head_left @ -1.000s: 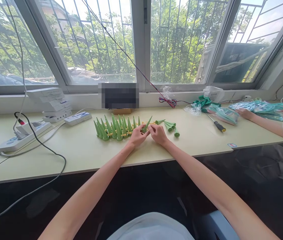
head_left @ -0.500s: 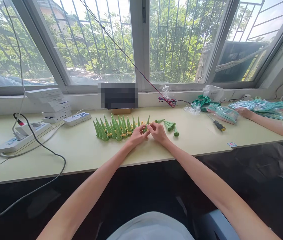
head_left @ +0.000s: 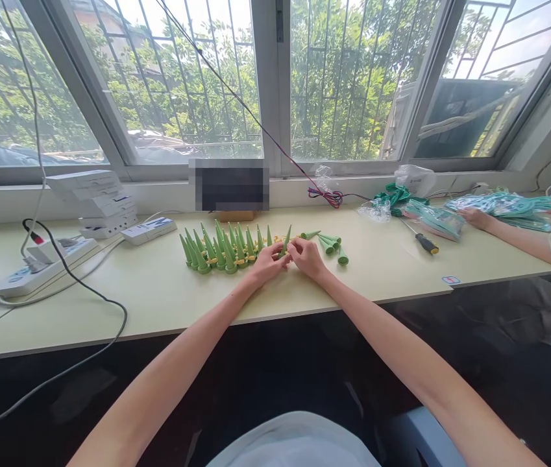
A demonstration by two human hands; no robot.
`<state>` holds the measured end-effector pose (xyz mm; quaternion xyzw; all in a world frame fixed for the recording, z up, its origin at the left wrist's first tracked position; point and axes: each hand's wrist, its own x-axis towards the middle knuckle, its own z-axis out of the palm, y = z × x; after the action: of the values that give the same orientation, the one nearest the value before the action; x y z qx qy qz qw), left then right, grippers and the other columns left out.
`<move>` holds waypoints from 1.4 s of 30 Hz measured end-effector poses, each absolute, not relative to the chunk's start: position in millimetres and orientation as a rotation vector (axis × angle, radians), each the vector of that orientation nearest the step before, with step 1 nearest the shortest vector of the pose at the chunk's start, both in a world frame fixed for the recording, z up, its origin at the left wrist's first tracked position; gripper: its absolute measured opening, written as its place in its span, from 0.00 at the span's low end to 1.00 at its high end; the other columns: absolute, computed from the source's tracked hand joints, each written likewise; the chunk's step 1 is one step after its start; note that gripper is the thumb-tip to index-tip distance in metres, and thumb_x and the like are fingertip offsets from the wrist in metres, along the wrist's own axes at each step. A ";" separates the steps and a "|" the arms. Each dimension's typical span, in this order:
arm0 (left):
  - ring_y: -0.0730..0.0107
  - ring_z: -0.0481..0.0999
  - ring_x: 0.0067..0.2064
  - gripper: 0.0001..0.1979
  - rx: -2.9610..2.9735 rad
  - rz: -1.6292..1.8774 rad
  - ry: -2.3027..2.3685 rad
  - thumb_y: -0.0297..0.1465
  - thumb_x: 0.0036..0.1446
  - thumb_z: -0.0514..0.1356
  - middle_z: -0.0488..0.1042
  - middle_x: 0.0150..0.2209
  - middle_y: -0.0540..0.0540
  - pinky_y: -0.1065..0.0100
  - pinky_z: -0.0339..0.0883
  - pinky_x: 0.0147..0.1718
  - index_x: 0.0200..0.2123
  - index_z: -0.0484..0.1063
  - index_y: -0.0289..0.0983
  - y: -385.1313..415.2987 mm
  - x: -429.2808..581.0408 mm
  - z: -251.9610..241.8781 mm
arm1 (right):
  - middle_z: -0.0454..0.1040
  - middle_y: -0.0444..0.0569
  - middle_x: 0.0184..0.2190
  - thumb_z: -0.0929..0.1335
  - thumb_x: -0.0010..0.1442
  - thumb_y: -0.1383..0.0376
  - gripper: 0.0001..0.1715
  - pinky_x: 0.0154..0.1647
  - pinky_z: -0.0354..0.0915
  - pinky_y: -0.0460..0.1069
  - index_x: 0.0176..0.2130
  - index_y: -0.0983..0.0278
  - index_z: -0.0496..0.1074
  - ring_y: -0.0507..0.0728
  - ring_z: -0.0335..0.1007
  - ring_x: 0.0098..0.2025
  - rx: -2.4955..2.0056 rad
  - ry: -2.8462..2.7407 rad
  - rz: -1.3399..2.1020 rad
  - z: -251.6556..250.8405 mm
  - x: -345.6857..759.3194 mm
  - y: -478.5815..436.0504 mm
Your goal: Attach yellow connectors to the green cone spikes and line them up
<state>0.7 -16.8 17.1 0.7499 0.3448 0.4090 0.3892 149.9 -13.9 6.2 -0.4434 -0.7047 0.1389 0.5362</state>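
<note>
My left hand [head_left: 271, 263] is closed around the lower part of a green cone [head_left: 285, 241], whose point leans up and slightly right. Close against it on the right, my right hand [head_left: 307, 257] has its fingers pinched together beside the cone; what lies between them is hidden. To the left stands a group of several green cones [head_left: 229, 251], points up, with small yellow pieces [head_left: 241, 261] around their lower parts. Several loose green cones [head_left: 330, 241] lie on their sides beyond my right hand, their open ends showing.
On the pale table [head_left: 158, 298] are white boxes [head_left: 110, 204], a power strip [head_left: 36, 267] with cables, and a screwdriver [head_left: 426, 244]. Bagged green cords [head_left: 433, 217] lie at right, where another person's hand [head_left: 477, 218] rests by a teal bundle [head_left: 503, 206]. A blurred dark screen [head_left: 230, 186] stands behind.
The cone in my left hand tilts a little more to the right. Both hands stay nearly in place, and the whole view has shifted very slightly.
</note>
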 end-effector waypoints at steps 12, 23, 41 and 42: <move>0.73 0.73 0.31 0.19 1.883 1.098 0.894 0.42 0.53 0.60 0.75 0.39 0.45 0.70 0.71 0.30 0.43 0.73 0.35 -14.0 0.2 14.5 | 0.68 0.43 0.20 0.65 0.57 0.58 0.12 0.28 0.58 0.46 0.26 0.62 0.65 0.50 0.59 0.23 -1.006 -1.720 0.279 4.1 146.8 -20.7; 0.71 0.73 0.33 0.15 1.903 1.101 0.901 0.38 0.53 0.58 0.75 0.37 0.46 0.71 0.70 0.31 0.40 0.74 0.35 -17.7 0.0 18.2 | 0.67 0.43 0.21 0.65 0.58 0.58 0.12 0.27 0.57 0.46 0.27 0.62 0.64 0.50 0.59 0.23 -0.981 -1.778 0.244 4.6 146.2 -22.9; 0.68 0.74 0.35 0.15 1.881 1.087 0.895 0.37 0.53 0.59 0.76 0.37 0.46 0.70 0.71 0.32 0.41 0.74 0.35 -16.6 -1.3 16.2 | 0.66 0.42 0.21 0.64 0.59 0.61 0.11 0.28 0.56 0.45 0.27 0.63 0.63 0.50 0.59 0.24 -0.929 -1.812 0.237 5.3 147.0 -23.5; 0.68 0.74 0.35 0.15 1.873 1.091 0.900 0.38 0.53 0.60 0.75 0.37 0.45 0.70 0.71 0.32 0.41 0.74 0.35 -16.7 -1.3 16.3 | 0.66 0.41 0.21 0.64 0.59 0.60 0.11 0.28 0.56 0.45 0.27 0.63 0.63 0.50 0.59 0.24 -0.932 -1.810 0.238 5.6 146.6 -23.6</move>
<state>-1.3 -16.7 16.3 0.7359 0.3537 0.4286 0.3868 146.6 -23.6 5.6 -0.3886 -0.7547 0.0992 0.5192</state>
